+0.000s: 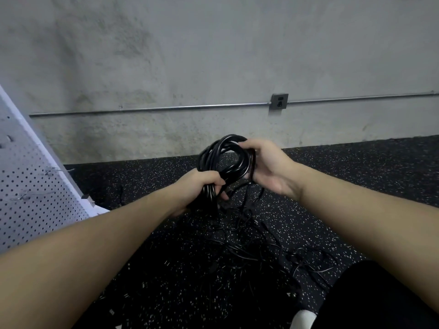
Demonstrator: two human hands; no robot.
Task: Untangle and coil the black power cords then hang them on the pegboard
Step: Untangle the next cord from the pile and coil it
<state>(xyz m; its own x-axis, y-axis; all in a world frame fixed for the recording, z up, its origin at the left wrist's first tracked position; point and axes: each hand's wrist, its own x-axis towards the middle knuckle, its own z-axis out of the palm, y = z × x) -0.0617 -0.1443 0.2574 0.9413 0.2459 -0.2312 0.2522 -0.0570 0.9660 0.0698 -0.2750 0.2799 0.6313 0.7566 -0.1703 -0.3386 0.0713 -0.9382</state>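
A coil of black power cord is held up in front of the person, above the speckled black floor and in front of the grey concrete wall. The left hand grips the lower part of the coil, its fingers curled round the gathered loops so that the bundle passes through the fist. The right hand holds the right side of the coil from the outside, with its thumb over the top of the loops and its fingers wrapped behind them. A loose strand hangs down from the coil, between the two hands, to the floor. Below the coil, nearer the person, a tangle of further black cords lies spread over the floor, with several plugs among it; the single cords are hard to tell apart against the dark surface. To the left of the coil stands a white pegboard, tilted in the view, with a few metal hooks sticking out of its holes. Beyond the coil, a metal conduit runs along the wall to a grey outlet box, which sits above and to the right of the coil.
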